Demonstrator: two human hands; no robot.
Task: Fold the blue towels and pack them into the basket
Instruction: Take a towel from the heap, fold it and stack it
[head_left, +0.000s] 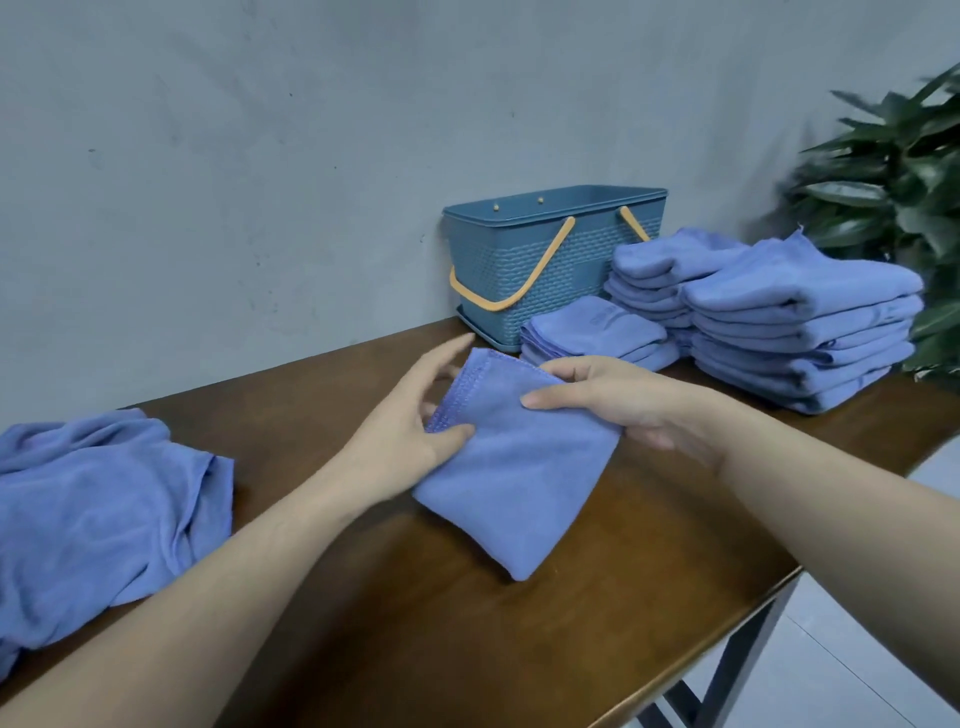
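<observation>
A folded blue towel (511, 478) lies in the middle of the brown table (415, 623). My left hand (410, 431) pinches its left stitched edge between thumb and fingers. My right hand (618, 400) holds the towel's upper right side, thumb on top and fingers underneath. A blue basket (540, 260) with orange handles stands against the wall behind it. Stacks of folded blue towels (800, 322) sit to the basket's right, with a low stack (597, 332) in front of it. Unfolded blue towels (98, 514) lie heaped at the left.
A grey wall runs behind the table. A green leafy plant (904, 171) stands at the far right behind the towel stacks. The table's front right edge drops to a light tiled floor (857, 649), with a dark metal leg below it.
</observation>
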